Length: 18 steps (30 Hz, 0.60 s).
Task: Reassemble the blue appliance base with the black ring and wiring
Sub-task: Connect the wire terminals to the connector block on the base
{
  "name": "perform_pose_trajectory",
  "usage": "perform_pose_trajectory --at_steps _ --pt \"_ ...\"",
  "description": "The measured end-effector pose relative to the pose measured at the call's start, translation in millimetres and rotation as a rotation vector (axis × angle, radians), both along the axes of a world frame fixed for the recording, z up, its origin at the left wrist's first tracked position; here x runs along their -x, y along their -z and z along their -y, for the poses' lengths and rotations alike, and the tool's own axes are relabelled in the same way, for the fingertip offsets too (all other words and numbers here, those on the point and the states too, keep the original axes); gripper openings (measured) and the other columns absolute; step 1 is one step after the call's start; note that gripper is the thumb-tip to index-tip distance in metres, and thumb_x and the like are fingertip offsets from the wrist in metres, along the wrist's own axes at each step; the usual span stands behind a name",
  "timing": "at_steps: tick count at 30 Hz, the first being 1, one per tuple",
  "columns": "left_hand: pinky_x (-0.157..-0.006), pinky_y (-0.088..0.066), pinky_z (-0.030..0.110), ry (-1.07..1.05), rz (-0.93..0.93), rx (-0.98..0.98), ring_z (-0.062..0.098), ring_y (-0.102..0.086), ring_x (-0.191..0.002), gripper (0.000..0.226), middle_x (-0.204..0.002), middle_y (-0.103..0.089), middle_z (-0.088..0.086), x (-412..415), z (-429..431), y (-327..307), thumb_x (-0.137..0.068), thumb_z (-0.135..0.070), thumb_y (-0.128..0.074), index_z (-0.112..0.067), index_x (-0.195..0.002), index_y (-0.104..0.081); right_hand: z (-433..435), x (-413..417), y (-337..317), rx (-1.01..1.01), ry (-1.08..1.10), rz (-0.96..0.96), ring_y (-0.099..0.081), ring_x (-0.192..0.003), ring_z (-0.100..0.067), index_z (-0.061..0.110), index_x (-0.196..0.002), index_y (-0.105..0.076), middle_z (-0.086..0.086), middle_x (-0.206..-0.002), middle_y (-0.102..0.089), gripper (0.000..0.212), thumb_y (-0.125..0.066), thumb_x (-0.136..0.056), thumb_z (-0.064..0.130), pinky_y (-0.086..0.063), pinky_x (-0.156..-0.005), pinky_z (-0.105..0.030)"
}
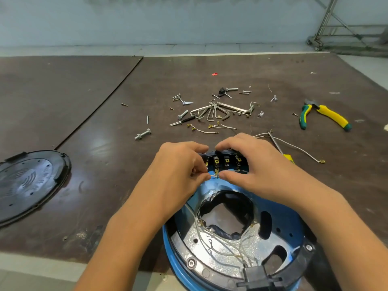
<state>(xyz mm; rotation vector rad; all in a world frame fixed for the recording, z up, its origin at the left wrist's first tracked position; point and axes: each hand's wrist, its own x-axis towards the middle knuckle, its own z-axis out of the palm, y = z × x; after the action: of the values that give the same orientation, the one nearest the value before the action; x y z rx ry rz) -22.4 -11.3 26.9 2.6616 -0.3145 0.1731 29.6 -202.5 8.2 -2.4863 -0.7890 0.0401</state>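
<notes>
Two grips are engaged at the far rim of the base (292, 218). On the left hand (178, 164), thumb and forefinger are pinched together on a white wire (213, 176) at its brass terminal, just below the lower contact row of the switch block (225, 161). On the right hand (252, 164), the fingers curl over the top of the block with the thumb beneath it. This grip is clamped on the block, and the thumb tip lies just right of the pinched wire. The block is black, with brass tabs facing the camera.

The blue base sits directly below both grips, open side up, and extends past the near edge of the worktop (105, 122). The black ring (302, 261) runs round its inside rim. Loose white wiring (222, 242) lies across the foil lining (212, 267), nearer the camera than the grips.

Left of the left grip, well apart, lies a black cover (31, 183); its embossed marking is too blurred to read. Beyond the grips lie hex keys (216, 111), scattered screws (147, 119) and a bolt (142, 134). Just right of the right grip a screwdriver (274, 141) shows, partly hidden by the hand. Farther right lie pliers (327, 116) with yellow and green handles.
</notes>
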Motion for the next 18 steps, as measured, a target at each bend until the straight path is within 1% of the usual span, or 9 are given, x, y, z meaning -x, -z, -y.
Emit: perform_pose_trajectory --at_steps 2,4,5,6,8,9,12,14,18 --pt "-0.085 -0.042 0.010 0.026 -0.007 -0.015 -0.001 -0.060 -0.104 0.007 -0.132 -0.064 -0.006 -1 0 0 -0.084 -0.024 -0.076 -0.021 -0.087 -0.082 -1 0 1 -0.015 0.011 0.005 -0.053 -0.112 -0.010 0.032 -0.131 -0.052 0.008 -0.120 -0.057 0.058 -0.078 -0.080 0.039 -0.046 -0.097 -0.033" --pt "-0.075 -0.039 0.004 0.034 -0.018 -0.003 -0.002 -0.059 -0.094 0.007 -0.137 -0.060 -0.005 -1 0 2 -0.083 -0.021 -0.076 -0.021 -0.085 -0.082 -2 -1 1 -0.011 0.042 -0.028 -0.053 -0.115 -0.010 0.031 -0.135 -0.046 0.008 -0.124 -0.057 0.070 -0.082 -0.075 0.042 -0.046 -0.097 -0.031" --pt "-0.074 -0.042 0.007 0.035 -0.016 0.003 -0.003 -0.057 -0.088 0.007 -0.139 -0.057 -0.006 -1 0 3 -0.083 -0.020 -0.075 -0.022 -0.084 -0.082 -3 -1 1 0.004 0.048 -0.047 -0.053 -0.117 -0.011 0.031 -0.134 -0.045 0.008 -0.125 -0.057 0.073 -0.082 -0.073 0.044 -0.046 -0.097 -0.033" --pt "-0.076 -0.047 0.014 0.034 -0.008 0.008 -0.002 -0.056 -0.086 0.007 -0.140 -0.055 -0.007 -1 0 5 -0.083 -0.019 -0.075 -0.021 -0.082 -0.081 -3 -1 1 0.020 0.044 -0.059 -0.053 -0.117 -0.012 0.032 -0.132 -0.046 0.008 -0.125 -0.057 0.071 -0.082 -0.072 0.047 -0.046 -0.098 -0.036" --pt "-0.077 -0.051 0.031 0.030 0.017 0.021 0.005 -0.059 -0.086 0.007 -0.136 -0.052 -0.008 -1 2 9 -0.081 -0.017 -0.075 -0.021 -0.077 -0.080 -4 0 0 0.027 0.029 -0.061 -0.053 -0.113 -0.013 0.036 -0.122 -0.050 0.011 -0.118 -0.055 0.061 -0.079 -0.072 0.053 -0.046 -0.097 -0.041" --pt "-0.075 -0.052 0.034 0.036 0.034 0.024 0.007 -0.058 -0.089 0.007 -0.134 -0.050 -0.007 -1 3 10 -0.080 -0.017 -0.076 -0.020 -0.074 -0.079 -4 1 0 0.024 0.025 -0.057 -0.052 -0.111 -0.014 0.037 -0.118 -0.051 0.012 -0.114 -0.054 0.055 -0.078 -0.073 0.055 -0.046 -0.097 -0.043" --pt "-0.072 -0.053 0.040 0.067 0.086 -0.030 0.011 -0.050 -0.110 0.008 -0.129 -0.047 -0.004 -1 5 15 -0.077 -0.022 -0.080 -0.021 -0.069 -0.077 -6 2 1 0.033 0.023 -0.038 -0.052 -0.110 -0.016 0.037 -0.115 -0.051 0.010 -0.111 -0.051 0.049 -0.076 -0.077 0.053 -0.044 -0.097 -0.046" --pt "-0.079 -0.051 0.045 0.067 0.121 -0.095 0.017 -0.044 -0.121 0.009 -0.130 -0.050 -0.001 -3 5 17 -0.073 -0.024 -0.084 -0.024 -0.067 -0.077 -6 2 3 0.045 0.024 -0.026 -0.051 -0.110 -0.017 0.035 -0.118 -0.050 0.009 -0.113 -0.051 0.050 -0.076 -0.078 0.051 -0.044 -0.097 -0.047" --pt "-0.090 -0.047 0.048 -0.004 0.077 -0.097 0.018 -0.040 -0.127 0.008 -0.135 -0.047 -0.003 -7 4 20 -0.072 -0.027 -0.085 -0.026 -0.069 -0.077 -7 0 5 0.075 0.016 0.010 -0.052 -0.113 -0.019 0.032 -0.127 -0.049 0.009 -0.119 -0.051 0.055 -0.075 -0.081 0.047 -0.045 -0.097 -0.047"
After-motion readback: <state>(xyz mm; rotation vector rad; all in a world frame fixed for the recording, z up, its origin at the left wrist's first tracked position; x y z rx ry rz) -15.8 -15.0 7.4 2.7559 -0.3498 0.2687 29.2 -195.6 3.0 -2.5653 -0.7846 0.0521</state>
